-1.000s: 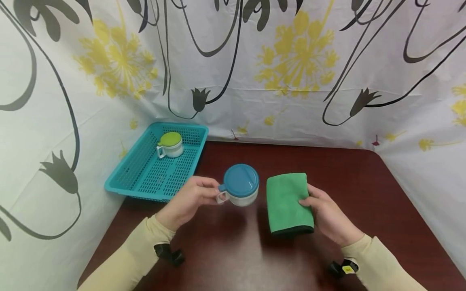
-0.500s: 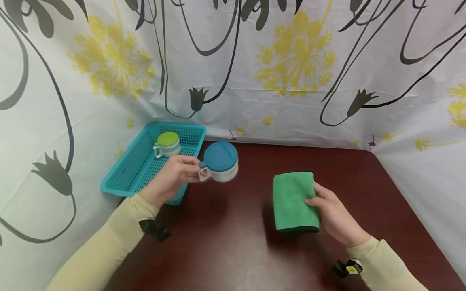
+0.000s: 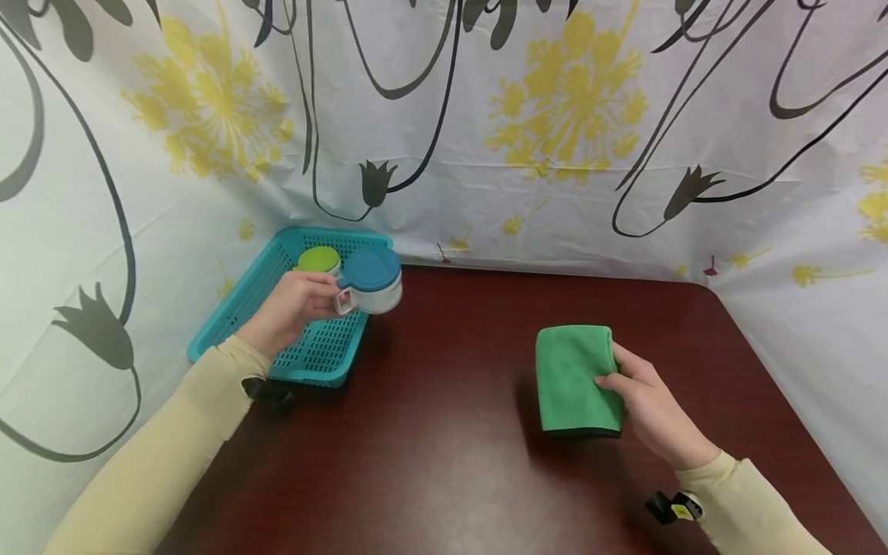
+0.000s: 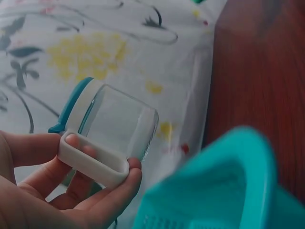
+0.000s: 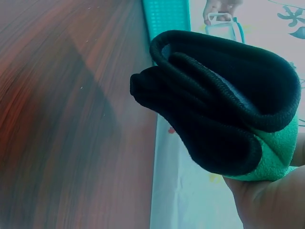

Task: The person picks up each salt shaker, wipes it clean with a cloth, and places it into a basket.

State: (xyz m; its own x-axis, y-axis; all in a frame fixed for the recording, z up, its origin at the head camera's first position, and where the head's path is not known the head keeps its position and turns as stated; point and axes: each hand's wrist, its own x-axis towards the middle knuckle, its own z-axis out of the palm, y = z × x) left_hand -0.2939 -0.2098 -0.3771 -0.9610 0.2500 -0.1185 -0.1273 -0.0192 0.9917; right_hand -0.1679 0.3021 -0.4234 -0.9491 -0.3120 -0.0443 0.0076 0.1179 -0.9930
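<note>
My left hand (image 3: 287, 310) grips the white handle of a clear jar with a blue lid (image 3: 372, 279). The jar hangs over the right side of a turquoise basket (image 3: 321, 368). In the left wrist view, thumb and fingers pinch the handle (image 4: 95, 162), and the glass body (image 4: 119, 119) looks see-through. Inside the basket stands a second jar with a green lid (image 3: 318, 259), partly hidden behind the hand and the blue-lidded jar. On the right, my right hand (image 3: 655, 408) holds a folded green cloth (image 3: 577, 378) above the table. Its dark edging (image 5: 214, 143) shows in the right wrist view.
The dark red-brown table (image 3: 444, 455) runs beneath both hands. A white curtain with grey and yellow flowers (image 3: 527, 216) stands behind the table and along its sides. The basket sits at the table's back left, near the curtain.
My left hand has carried the blue-lidded jar left and away from me, from mid-table to over the basket. The right hand with the cloth has shifted slightly right.
</note>
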